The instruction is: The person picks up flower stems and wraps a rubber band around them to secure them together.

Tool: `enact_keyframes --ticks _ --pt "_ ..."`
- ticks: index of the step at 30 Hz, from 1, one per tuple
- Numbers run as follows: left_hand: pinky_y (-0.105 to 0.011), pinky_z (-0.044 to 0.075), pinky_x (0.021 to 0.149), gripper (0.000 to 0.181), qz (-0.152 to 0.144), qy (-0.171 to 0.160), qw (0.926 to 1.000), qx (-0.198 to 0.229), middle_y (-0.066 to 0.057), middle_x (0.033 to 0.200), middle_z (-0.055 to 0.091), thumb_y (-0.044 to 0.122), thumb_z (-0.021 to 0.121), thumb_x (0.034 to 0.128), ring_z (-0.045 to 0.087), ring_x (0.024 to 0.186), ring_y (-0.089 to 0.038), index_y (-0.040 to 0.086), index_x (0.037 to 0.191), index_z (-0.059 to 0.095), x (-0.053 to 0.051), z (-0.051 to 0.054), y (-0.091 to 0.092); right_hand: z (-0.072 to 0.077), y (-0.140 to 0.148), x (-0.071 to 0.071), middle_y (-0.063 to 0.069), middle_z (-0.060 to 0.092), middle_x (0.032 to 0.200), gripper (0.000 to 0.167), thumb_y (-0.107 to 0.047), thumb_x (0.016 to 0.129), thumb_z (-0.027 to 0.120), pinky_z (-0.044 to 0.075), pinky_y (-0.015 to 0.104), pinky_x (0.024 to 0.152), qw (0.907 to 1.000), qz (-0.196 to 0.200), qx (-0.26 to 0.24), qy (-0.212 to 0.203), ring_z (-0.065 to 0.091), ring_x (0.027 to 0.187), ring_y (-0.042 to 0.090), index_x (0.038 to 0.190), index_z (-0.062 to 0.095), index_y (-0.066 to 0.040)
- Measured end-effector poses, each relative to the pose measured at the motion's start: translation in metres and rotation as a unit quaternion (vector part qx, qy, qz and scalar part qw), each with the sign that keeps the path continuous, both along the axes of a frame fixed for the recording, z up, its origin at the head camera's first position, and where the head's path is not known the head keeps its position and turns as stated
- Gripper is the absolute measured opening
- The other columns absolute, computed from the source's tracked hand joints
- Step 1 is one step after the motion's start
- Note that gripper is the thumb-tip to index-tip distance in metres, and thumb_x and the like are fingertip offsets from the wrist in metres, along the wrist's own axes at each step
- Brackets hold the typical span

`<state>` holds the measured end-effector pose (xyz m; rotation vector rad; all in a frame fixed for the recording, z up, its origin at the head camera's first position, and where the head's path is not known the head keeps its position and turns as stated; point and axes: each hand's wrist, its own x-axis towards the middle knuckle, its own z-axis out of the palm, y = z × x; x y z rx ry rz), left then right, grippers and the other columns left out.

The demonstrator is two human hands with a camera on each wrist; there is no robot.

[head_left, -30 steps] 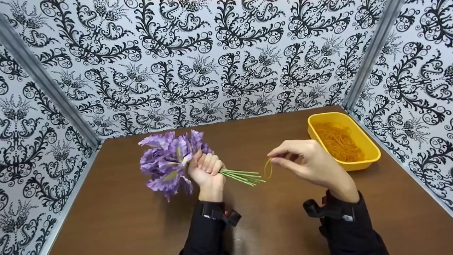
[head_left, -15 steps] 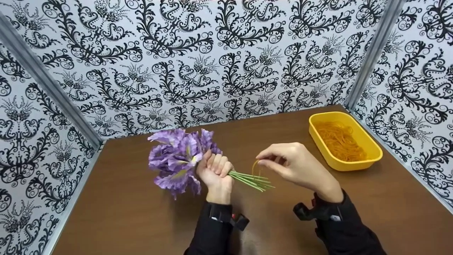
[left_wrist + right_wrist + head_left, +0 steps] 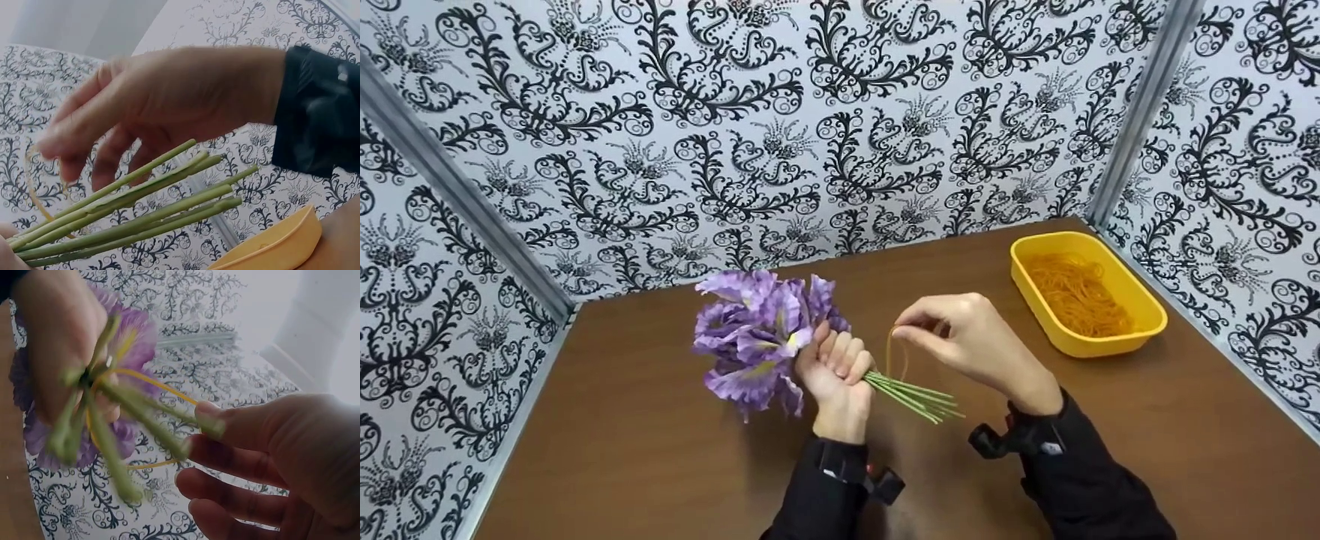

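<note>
My left hand (image 3: 836, 367) grips a bunch of purple irises (image 3: 761, 330) just below the blooms. Their green stems (image 3: 915, 396) stick out to the right, fanned at the cut ends. With thumb and fingertips my right hand (image 3: 971, 341) pinches a thin yellow rubber band (image 3: 889, 352) above the stems. In the right wrist view the rubber band (image 3: 157, 382) loops around some of the stems (image 3: 140, 413), close to the left hand. The left wrist view has the band (image 3: 35, 191) hanging from the right fingertips down to the stems (image 3: 135, 208).
A yellow plastic tub (image 3: 1147, 319) with a heap of rubber bands (image 3: 1080, 296) stands at the right back of the brown table (image 3: 645, 420). Black-and-white patterned panels (image 3: 780, 150) rise behind and on both sides.
The left hand with the irises has shifted right. The right hand has moved left, bringing the rubber band from the stem ends along the stems toward the left hand.
</note>
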<state>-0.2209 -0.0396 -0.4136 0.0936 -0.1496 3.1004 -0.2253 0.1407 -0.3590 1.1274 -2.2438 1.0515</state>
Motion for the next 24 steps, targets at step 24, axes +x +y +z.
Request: enact_keyframes --ticks 24 --pt "-0.016 0.013 0.038 0.043 -0.054 0.064 0.9925 0.089 0.010 0.051 0.022 0.006 0.052 0.0903 0.016 0.043 -0.003 0.021 0.058 0.028 0.022 0.036 -0.032 -0.060 -0.024 -0.041 -0.005 0.073 0.083 0.005 -0.014 0.093 0.073 0.052 0.014 0.057 0.9787 0.172 0.110 -0.025 0.064 0.063 0.003 0.097 0.076 -0.012"
